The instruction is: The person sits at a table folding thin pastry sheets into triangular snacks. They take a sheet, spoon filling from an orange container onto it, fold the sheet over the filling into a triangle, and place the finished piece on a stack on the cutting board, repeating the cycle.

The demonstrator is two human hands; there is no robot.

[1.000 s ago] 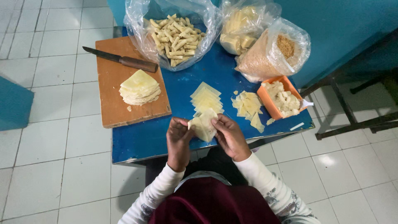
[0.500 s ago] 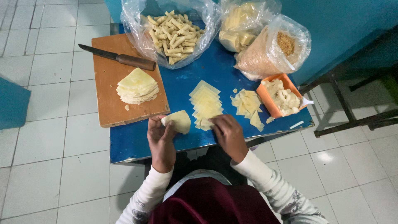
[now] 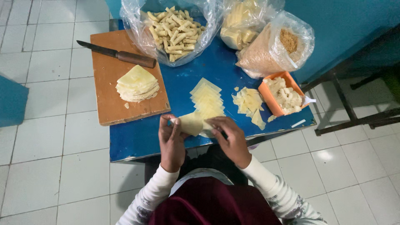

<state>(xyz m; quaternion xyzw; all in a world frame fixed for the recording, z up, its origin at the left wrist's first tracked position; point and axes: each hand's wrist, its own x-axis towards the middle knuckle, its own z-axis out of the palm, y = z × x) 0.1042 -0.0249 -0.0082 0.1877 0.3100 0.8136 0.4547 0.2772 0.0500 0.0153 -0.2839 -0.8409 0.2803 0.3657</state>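
Since half a second ago, both hands rejoin: left hand and right hand pinch the wrapper sheet, its long axis crosswise between the closed grips at the counter edge.

White square floor tiles with grey grout surround a small blue desk. A blue wall rises behind, and dark metal furniture legs stand to the right.
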